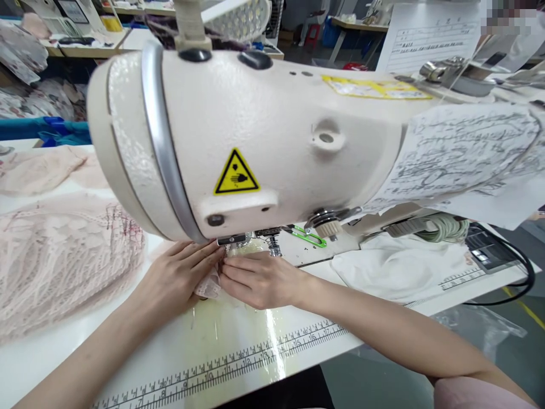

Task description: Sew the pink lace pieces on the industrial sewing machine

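Observation:
Both hands are at the needle area beneath the head of a white sewing machine point(272, 130). A small piece of pale pink lace fabric point(208, 286) lies between them. My left hand point(181, 272) rests flat on the fabric with its fingers stretched forward, the tips partly hidden under the machine head. My right hand point(259, 278) has its fingers bent together and pinches the fabric's edge close to the presser foot. The needle itself is hidden by the machine and the fingers.
Pink lace pieces point(63, 255) lie spread on the left of the table. Green thread snips point(313, 236) sit behind the needle area. White cloth point(395, 267) and a dark control panel point(489, 247) are at the right. A ruler strip point(230, 369) runs along the front edge.

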`<state>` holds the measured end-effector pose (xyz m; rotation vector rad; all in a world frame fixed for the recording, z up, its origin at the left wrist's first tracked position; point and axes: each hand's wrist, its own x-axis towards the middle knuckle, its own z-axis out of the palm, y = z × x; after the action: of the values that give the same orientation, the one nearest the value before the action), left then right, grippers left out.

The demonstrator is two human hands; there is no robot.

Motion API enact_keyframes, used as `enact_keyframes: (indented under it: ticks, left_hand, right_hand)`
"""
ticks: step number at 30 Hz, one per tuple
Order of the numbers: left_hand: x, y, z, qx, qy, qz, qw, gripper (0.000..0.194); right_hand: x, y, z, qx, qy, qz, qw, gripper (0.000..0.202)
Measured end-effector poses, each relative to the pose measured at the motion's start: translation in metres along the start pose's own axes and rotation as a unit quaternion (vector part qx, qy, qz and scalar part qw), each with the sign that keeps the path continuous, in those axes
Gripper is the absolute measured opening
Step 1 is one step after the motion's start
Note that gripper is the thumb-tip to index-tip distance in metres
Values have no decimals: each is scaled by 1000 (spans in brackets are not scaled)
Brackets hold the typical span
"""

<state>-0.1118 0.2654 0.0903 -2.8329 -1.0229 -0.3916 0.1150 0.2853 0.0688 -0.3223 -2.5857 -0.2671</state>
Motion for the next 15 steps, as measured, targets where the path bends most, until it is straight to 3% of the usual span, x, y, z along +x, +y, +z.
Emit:
enact_keyframes:
  ticks: [15]
  left_hand:
    - [3, 4, 3, 39, 23, -8, 999, 46]
  right_hand:
    - [-2, 2, 3, -56, 19, 28, 998, 17]
